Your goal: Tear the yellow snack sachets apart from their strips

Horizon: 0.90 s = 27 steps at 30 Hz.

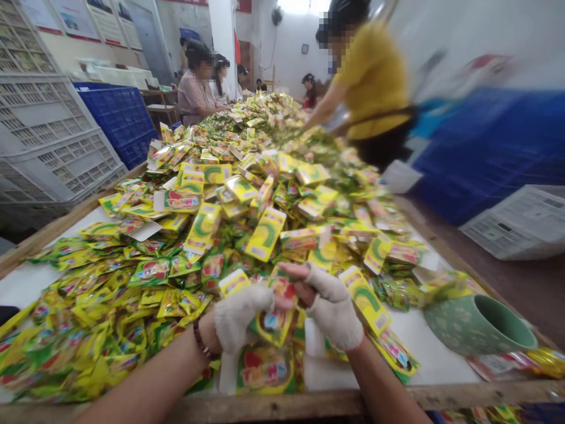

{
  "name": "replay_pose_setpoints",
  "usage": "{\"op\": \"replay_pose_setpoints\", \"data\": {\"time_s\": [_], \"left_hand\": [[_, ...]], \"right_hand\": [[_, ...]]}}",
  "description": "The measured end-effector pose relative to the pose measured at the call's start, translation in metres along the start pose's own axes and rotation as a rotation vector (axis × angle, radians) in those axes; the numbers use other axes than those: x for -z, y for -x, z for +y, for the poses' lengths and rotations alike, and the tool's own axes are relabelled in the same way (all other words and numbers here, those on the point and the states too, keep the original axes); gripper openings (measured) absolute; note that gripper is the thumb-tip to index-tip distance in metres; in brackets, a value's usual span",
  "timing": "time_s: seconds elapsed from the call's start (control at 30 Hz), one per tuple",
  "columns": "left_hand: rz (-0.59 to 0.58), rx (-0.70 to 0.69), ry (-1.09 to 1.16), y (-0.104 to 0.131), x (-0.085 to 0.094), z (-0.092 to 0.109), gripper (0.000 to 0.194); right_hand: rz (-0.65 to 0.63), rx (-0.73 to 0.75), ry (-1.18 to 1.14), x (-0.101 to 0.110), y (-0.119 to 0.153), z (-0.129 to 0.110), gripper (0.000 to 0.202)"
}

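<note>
My left hand [245, 309], in a white fingerless glove, is closed on a small yellow-green packet [274, 324] with a red fruit picture. My right hand [331, 306], gloved the same way, has its fingers curled at the packet's upper right edge, pinching it; the fingertips are partly blurred. Below the hands, a flat printed box [267, 370] lies near the table's front edge with a white flap at its left. Beside my right hand rests a yellow box [366, 300]. Loose foil sachets [150, 272] are heaped left of my left hand.
A long pile of yellow boxes [265, 232] and sachets runs down the wood-edged table [326, 406]. A green cylindrical container [463, 324] lies tilted at right. White crates [57, 135] and blue crates [498, 147] flank the table. A person in yellow [375, 76] leans over the right side.
</note>
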<state>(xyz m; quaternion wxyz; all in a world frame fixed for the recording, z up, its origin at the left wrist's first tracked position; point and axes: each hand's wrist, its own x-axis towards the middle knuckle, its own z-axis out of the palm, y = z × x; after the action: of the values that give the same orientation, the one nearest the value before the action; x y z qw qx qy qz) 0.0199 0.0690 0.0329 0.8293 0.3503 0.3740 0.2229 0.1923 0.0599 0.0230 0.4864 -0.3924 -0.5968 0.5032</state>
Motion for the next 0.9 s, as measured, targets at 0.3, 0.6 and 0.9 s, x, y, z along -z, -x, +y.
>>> {"op": "replay_pose_setpoints", "data": {"time_s": [0.3,0.6,0.9], "left_hand": [[0.048,-0.071,-0.158,0.007,-0.012,0.013,0.032],[0.108,-0.108,-0.395,0.002,-0.007,0.013,0.025],[0.056,-0.081,-0.451,0.005,-0.004,0.014,0.025]], "right_hand": [[0.024,-0.226,-0.411,0.000,-0.009,0.000,0.054],[0.024,-0.207,-0.095,-0.002,-0.003,-0.002,0.038],[-0.042,-0.135,0.011,0.005,-0.001,-0.002,0.032]]}}
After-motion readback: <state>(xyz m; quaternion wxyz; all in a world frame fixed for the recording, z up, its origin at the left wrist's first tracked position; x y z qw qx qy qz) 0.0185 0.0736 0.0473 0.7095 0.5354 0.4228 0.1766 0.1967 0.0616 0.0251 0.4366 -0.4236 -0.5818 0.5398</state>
